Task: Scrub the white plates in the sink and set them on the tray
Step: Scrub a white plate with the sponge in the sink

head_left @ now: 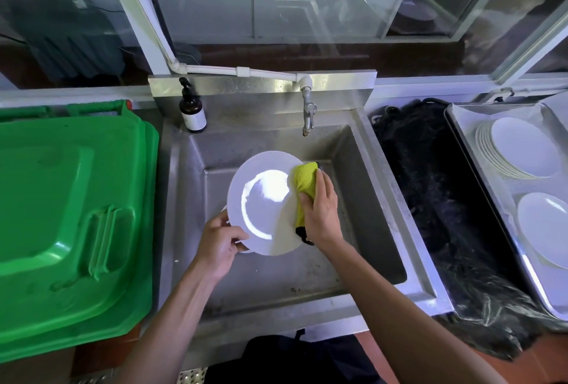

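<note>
A white plate [264,202] is held tilted above the steel sink [353,193]. My left hand [221,242] grips its lower left rim. My right hand [321,211] presses a yellow-green scrubbing cloth [304,185] against the plate's right edge; a dark end of the cloth hangs below the hand. Another white rim peeks out just under the held plate at its left. On the metal tray [461,125] at the right stand a stack of several white plates [522,147] and a second white plate [544,227] nearer to me.
A green plastic bin lid [67,205] fills the left side. A brown pump bottle [192,110] stands at the sink's back left corner, and the tap [308,113] hangs over the back. A black plastic bag [442,199] lies between sink and tray.
</note>
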A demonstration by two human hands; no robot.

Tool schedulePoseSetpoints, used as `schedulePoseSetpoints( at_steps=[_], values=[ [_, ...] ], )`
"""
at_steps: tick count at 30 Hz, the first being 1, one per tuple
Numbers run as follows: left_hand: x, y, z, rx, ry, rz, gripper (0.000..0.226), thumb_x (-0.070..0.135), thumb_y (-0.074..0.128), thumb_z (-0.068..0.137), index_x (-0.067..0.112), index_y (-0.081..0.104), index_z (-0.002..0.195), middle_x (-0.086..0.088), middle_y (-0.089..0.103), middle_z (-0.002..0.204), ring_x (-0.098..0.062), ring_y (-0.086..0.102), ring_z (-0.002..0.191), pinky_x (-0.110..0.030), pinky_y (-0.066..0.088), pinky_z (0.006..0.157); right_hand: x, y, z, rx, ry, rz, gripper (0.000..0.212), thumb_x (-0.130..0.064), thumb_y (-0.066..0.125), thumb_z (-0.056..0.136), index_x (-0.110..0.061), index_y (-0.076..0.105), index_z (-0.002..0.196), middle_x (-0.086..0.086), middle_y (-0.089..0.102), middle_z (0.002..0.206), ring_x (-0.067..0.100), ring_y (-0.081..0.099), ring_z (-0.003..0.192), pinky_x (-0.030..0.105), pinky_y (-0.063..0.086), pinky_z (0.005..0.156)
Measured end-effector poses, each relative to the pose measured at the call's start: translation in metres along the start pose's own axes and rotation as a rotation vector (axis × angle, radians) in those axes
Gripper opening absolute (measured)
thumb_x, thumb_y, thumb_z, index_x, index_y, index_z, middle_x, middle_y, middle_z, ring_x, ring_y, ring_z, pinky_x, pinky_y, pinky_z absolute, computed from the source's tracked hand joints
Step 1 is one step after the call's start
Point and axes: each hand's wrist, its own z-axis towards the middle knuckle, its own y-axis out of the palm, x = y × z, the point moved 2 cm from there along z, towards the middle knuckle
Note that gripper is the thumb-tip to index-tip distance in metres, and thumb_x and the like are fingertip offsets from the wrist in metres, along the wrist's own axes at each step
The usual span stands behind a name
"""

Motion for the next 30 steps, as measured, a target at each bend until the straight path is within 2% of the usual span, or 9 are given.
schedulePoseSetpoints(
  at_steps=[5, 14, 18, 21, 24, 26, 28, 30],
  values=[
    [0.009, -0.013, 0.005, -0.059, -0.062, 0.116, 0.036, -0.002, 0.061, 0.053, 0.018, 0.077, 0.079, -0.01, 0.07, 0.083, -0.03, 0.061, 0.073, -0.036, 0.055, 0.056, 0.002, -0.008, 0.01, -0.068, -0.012, 0.063, 0.065, -0.018, 0.06, 0.098, -0.015, 0.03, 0.156, 0.003, 0.033, 0.157, 0.023, 0.032, 0.143, 0.034, 0.026, 0.118],
    [0.033, -0.019, 0.014, -0.137, -0.058, 0.383, 0.043, 0.0, 0.059, 0.053, 0.024, 0.079, 0.083, -0.006, 0.074, 0.084, -0.025, 0.068, 0.069, -0.034, 0.055, 0.051, -0.001, -0.015, 0.014, -0.098, -0.114, 0.04, 0.063, -0.014, 0.068, 0.091, -0.018, 0.041, 0.149, -0.002, 0.048, 0.142, 0.019, 0.044, 0.129, 0.026, 0.032, 0.104],
    [0.042, -0.018, 0.02, -0.181, -0.045, 0.541, 0.047, -0.007, 0.06, 0.061, 0.023, 0.079, 0.091, -0.008, 0.077, 0.094, -0.031, 0.071, 0.081, -0.037, 0.057, 0.056, -0.008, -0.019, 0.013, -0.129, -0.234, -0.015, 0.06, -0.011, 0.068, 0.089, -0.019, 0.045, 0.145, -0.002, 0.051, 0.139, 0.022, 0.046, 0.121, 0.029, 0.035, 0.1],
    [0.044, -0.016, 0.025, -0.179, -0.003, 0.63, 0.065, -0.022, 0.053, 0.071, 0.035, 0.08, 0.087, -0.003, 0.078, 0.092, -0.03, 0.07, 0.086, -0.036, 0.058, 0.059, -0.014, -0.019, 0.012, -0.14, -0.298, -0.047, 0.06, -0.007, 0.067, 0.086, -0.019, 0.048, 0.141, -0.002, 0.052, 0.135, 0.021, 0.044, 0.119, 0.029, 0.036, 0.1],
    [0.045, -0.012, 0.028, -0.179, 0.031, 0.751, 0.072, -0.02, 0.055, 0.072, 0.048, 0.078, 0.082, -0.006, 0.078, 0.099, -0.026, 0.071, 0.09, -0.052, 0.062, 0.075, -0.019, -0.018, 0.009, -0.148, -0.354, -0.093, 0.059, -0.005, 0.066, 0.084, -0.02, 0.049, 0.139, -0.004, 0.052, 0.133, 0.019, 0.042, 0.115, 0.033, 0.038, 0.098],
    [0.045, -0.01, 0.028, -0.201, 0.058, 0.827, 0.079, -0.019, 0.056, 0.071, 0.057, 0.075, 0.083, -0.005, 0.077, 0.102, -0.025, 0.071, 0.093, -0.054, 0.062, 0.079, -0.022, -0.017, 0.006, -0.151, -0.407, -0.14, 0.057, -0.006, 0.065, 0.083, -0.02, 0.05, 0.136, -0.005, 0.053, 0.131, 0.02, 0.042, 0.112, 0.04, 0.041, 0.096],
    [0.043, -0.011, 0.029, -0.203, 0.066, 0.866, 0.083, -0.019, 0.055, 0.07, 0.062, 0.073, 0.084, 0.002, 0.078, 0.103, -0.025, 0.071, 0.098, -0.053, 0.062, 0.08, -0.024, -0.015, 0.002, -0.138, -0.438, -0.17, 0.054, -0.005, 0.064, 0.081, -0.019, 0.052, 0.132, -0.003, 0.054, 0.128, 0.022, 0.044, 0.11, 0.046, 0.045, 0.092],
    [0.039, -0.011, 0.03, -0.178, 0.095, 0.882, 0.088, -0.019, 0.053, 0.07, 0.067, 0.07, 0.085, 0.018, 0.077, 0.098, -0.018, 0.07, 0.096, -0.039, 0.06, 0.081, -0.025, -0.014, -0.001, -0.097, -0.438, -0.186, 0.05, -0.004, 0.062, 0.079, -0.019, 0.054, 0.126, -0.002, 0.055, 0.123, 0.023, 0.045, 0.107, 0.048, 0.047, 0.088]
  ],
)
